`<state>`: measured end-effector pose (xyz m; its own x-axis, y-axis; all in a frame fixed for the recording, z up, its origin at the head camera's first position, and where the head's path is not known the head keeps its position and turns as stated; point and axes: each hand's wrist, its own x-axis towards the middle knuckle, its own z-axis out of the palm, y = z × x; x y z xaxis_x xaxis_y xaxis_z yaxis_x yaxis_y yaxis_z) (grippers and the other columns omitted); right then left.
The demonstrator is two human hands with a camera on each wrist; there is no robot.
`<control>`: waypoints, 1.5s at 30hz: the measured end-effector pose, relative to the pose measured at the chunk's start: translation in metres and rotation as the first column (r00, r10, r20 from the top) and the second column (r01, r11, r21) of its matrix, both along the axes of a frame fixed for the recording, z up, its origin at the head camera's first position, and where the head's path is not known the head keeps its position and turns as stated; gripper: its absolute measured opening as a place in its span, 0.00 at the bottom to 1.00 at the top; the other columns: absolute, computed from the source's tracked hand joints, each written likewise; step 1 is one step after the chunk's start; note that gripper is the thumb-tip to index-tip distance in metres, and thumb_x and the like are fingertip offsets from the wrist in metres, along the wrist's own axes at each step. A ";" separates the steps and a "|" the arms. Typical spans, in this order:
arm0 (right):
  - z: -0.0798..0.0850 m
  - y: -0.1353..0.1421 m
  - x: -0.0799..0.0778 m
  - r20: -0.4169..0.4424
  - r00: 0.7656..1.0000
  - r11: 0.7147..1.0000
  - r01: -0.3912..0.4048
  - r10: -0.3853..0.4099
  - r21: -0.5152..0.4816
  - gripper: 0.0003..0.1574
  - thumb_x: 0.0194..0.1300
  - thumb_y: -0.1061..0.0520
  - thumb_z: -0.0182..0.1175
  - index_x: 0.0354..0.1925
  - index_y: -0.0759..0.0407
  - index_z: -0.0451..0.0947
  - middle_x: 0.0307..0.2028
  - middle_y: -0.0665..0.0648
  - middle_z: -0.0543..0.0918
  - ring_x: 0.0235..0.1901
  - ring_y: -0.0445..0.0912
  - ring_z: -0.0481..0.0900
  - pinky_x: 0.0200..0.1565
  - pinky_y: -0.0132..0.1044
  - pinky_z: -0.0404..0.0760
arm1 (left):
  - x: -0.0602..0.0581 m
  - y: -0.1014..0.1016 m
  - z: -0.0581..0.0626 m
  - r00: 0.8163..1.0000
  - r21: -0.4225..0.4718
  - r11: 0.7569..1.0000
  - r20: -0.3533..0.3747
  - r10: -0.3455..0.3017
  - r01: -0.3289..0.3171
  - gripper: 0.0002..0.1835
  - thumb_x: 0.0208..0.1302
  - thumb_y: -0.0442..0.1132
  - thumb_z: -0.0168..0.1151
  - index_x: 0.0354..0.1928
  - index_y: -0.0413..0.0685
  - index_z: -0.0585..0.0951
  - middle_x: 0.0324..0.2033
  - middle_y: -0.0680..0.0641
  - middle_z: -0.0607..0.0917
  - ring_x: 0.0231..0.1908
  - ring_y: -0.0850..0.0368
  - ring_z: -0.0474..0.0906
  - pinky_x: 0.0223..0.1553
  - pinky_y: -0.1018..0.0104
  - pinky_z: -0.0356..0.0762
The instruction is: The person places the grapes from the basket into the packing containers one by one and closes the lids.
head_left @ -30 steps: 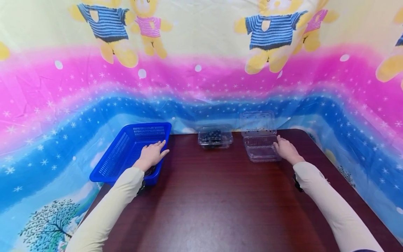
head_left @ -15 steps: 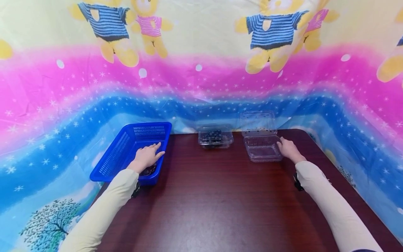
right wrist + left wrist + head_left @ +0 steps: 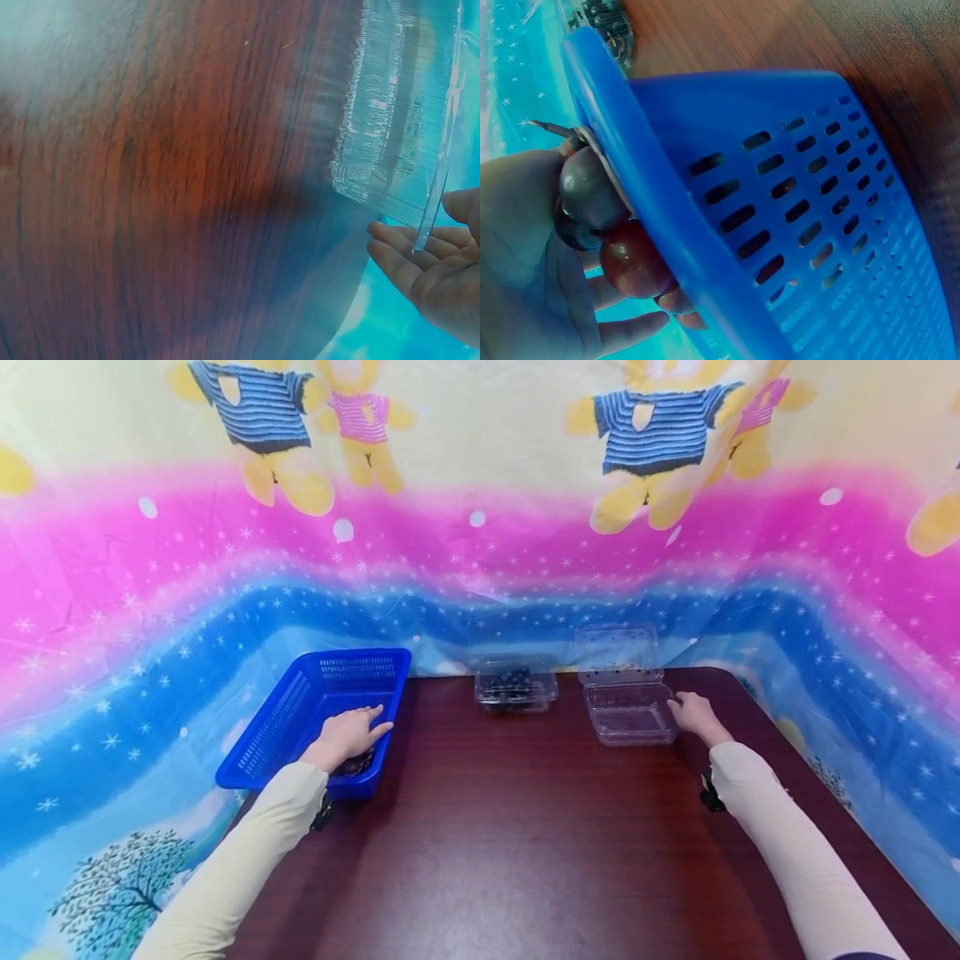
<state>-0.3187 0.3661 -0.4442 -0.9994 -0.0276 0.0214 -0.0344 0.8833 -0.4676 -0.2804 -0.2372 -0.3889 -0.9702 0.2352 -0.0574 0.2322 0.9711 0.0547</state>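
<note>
My left hand (image 3: 347, 733) is over the near right part of a blue basket (image 3: 251, 758), its fingers pointing across toward the right rim. Dark red grapes (image 3: 635, 259) with a stub of stem show between its palm and the rim in the left wrist view, its fingers extended behind them. My right hand (image 3: 697, 717) is at the right edge of a clear plastic clamshell box (image 3: 632, 727), whose lid is raised. In the right wrist view the box's rim corner passes between thumb and nearly straight fingers, with a gap at the thumb.
A lidded clear box (image 3: 517, 697) with small dark round fruit sits at the back of the brown table (image 3: 487, 843), between basket and clamshell. A printed cloth (image 3: 480, 556) surrounds the table's back and sides. The basket overhangs the table's left edge.
My left hand has drawn back left and nearer over the basket, uncovering more of the dark grapes. My right hand has shifted slightly right along the clamshell's edge.
</note>
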 end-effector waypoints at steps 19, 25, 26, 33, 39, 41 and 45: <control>-0.007 0.011 0.004 0.097 0.994 0.974 0.068 -0.048 -0.217 0.31 0.72 0.59 0.39 0.60 0.87 0.53 0.47 0.79 0.75 0.49 0.66 0.75 0.47 0.53 0.76 | 0.013 -0.006 0.008 0.991 0.031 0.999 0.134 0.014 -0.018 0.37 0.66 0.65 0.40 0.68 0.48 0.62 0.64 0.36 0.66 0.63 0.35 0.60 0.57 0.38 0.62; -0.005 0.014 0.007 0.184 0.982 0.901 0.114 -0.038 -0.419 0.31 0.72 0.60 0.40 0.61 0.86 0.51 0.51 0.81 0.71 0.51 0.67 0.73 0.44 0.46 0.80 | 0.019 -0.005 0.014 0.984 0.050 0.998 0.177 0.018 -0.027 0.40 0.62 0.69 0.40 0.69 0.50 0.61 0.64 0.36 0.66 0.62 0.35 0.61 0.57 0.37 0.61; -0.005 0.014 0.007 0.200 0.979 0.887 0.124 -0.037 -0.444 0.31 0.72 0.60 0.40 0.61 0.85 0.51 0.52 0.81 0.70 0.52 0.67 0.72 0.46 0.47 0.79 | 0.020 -0.005 0.014 0.984 0.051 0.998 0.179 0.015 -0.024 0.41 0.62 0.70 0.41 0.68 0.51 0.61 0.64 0.36 0.66 0.62 0.35 0.62 0.57 0.38 0.62; -0.005 0.018 0.003 0.251 0.966 0.810 0.188 -0.052 -0.555 0.29 0.71 0.61 0.44 0.62 0.82 0.55 0.50 0.76 0.75 0.47 0.57 0.80 0.43 0.41 0.81 | 0.025 -0.008 0.018 0.980 0.041 0.999 0.197 -0.003 -0.005 0.44 0.56 0.73 0.44 0.67 0.52 0.64 0.61 0.35 0.70 0.58 0.36 0.68 0.53 0.41 0.69; -0.008 0.020 -0.002 0.249 0.967 0.771 0.195 -0.049 -0.607 0.29 0.70 0.61 0.46 0.62 0.81 0.56 0.41 0.65 0.84 0.38 0.46 0.84 0.40 0.38 0.82 | 0.027 -0.011 0.019 0.977 0.051 0.999 0.213 -0.004 -0.007 0.44 0.56 0.73 0.46 0.68 0.53 0.64 0.62 0.35 0.69 0.58 0.36 0.68 0.53 0.41 0.69; -0.008 0.019 -0.002 0.240 0.970 0.763 0.185 -0.040 -0.620 0.29 0.70 0.62 0.46 0.61 0.82 0.56 0.40 0.63 0.84 0.38 0.46 0.84 0.40 0.38 0.82 | 0.027 -0.012 0.019 0.977 0.051 0.999 0.215 -0.008 -0.003 0.44 0.55 0.73 0.46 0.68 0.53 0.63 0.62 0.35 0.69 0.59 0.36 0.67 0.53 0.40 0.68; -0.008 0.017 -0.003 0.225 0.974 0.751 0.169 -0.028 -0.638 0.30 0.70 0.62 0.46 0.61 0.83 0.55 0.40 0.64 0.84 0.41 0.49 0.84 0.40 0.39 0.82 | 0.027 -0.014 0.019 0.975 0.052 0.999 0.223 -0.005 -0.007 0.44 0.56 0.72 0.47 0.68 0.53 0.63 0.62 0.35 0.68 0.60 0.35 0.66 0.54 0.39 0.67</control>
<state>-0.3220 0.3830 -0.4526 -0.9812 0.0214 -0.1919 0.1869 0.3557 -0.9157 -0.2531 -0.2516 -0.3700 -0.9345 0.2431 -0.2600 0.2078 0.9656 0.1560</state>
